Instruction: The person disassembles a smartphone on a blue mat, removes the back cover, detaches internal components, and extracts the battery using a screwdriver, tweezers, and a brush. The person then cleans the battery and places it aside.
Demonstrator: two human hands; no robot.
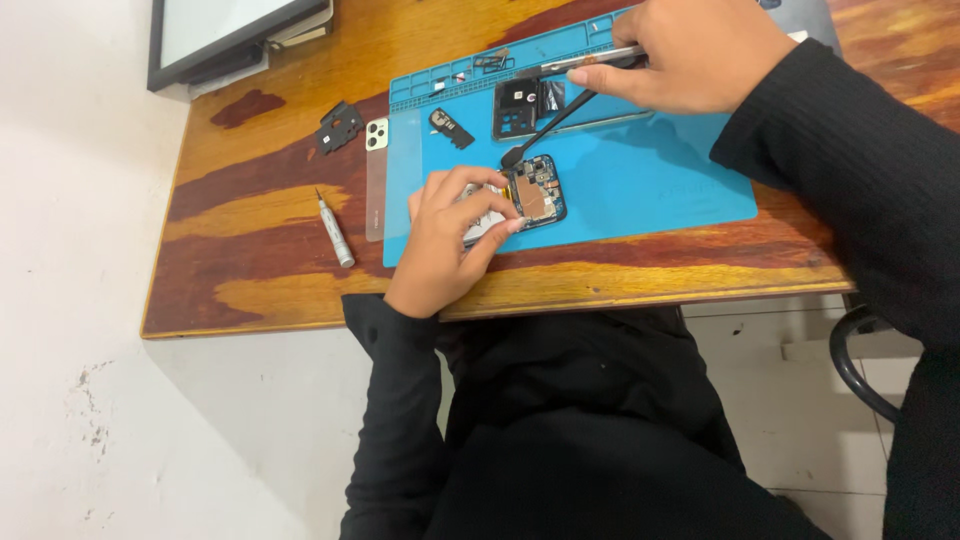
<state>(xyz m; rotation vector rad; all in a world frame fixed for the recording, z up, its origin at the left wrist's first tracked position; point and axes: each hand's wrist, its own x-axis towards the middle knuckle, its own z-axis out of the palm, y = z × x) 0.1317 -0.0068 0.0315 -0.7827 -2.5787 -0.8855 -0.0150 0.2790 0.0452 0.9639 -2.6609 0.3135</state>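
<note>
Phone [528,195] lies opened on the blue work mat [640,190], near the mat's front-left part, its circuit board and a copper-coloured patch facing up at me. My left hand [455,235] is curled over the phone's left part, fingers bent and pressing down on it, with the fingertips [512,226] touching its lower edge by the exposed board. My right hand [690,55] sits well back over the far side of the mat, closed around a thin black tool [555,122] that slants down and to the left; its rounded end rests at the phone's top edge, just touching or just above it, I cannot tell which. The same hand seems to pinch a slim silvery tool [590,62] between thumb and fingers as well. Just behind the phone, a black camera frame piece [520,107] lies on the mat, and a small dark part [452,127] lies left of that. Off the mat's left edge I see a clear phone cover [376,180] with a white camera cutout, a black plastic bracket [339,126] farther back, and a silver screwdriver [335,232] lying on the wooden table [250,260]. A framed screen [225,35] rests at the table's far-left corner.
</note>
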